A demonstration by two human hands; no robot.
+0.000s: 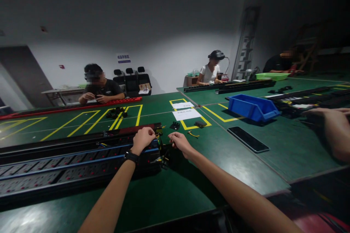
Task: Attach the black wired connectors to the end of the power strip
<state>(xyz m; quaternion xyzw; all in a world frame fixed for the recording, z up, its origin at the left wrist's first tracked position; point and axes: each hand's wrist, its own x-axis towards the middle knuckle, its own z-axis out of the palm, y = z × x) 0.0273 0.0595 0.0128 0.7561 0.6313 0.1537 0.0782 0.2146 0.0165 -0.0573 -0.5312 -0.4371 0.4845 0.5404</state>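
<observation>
A long black power strip (68, 165) with many sockets lies across the green table (169, 196) in front of me. My left hand (142, 139), with a black watch on its wrist, is closed over the strip's right end, where coloured wires (161, 156) stick out. My right hand (179, 142) is closed in a pinch just right of that end, on something too small to make out. A short yellow wire piece (193, 134) and two small black parts (175, 126) lie on the table just beyond my hands.
A blue bin (253, 107), a dark phone (248, 139) and white papers (186, 113) lie to the right. A co-worker's arm (335, 127) reaches in at the right edge. Three other people sit at far tables with more long strips.
</observation>
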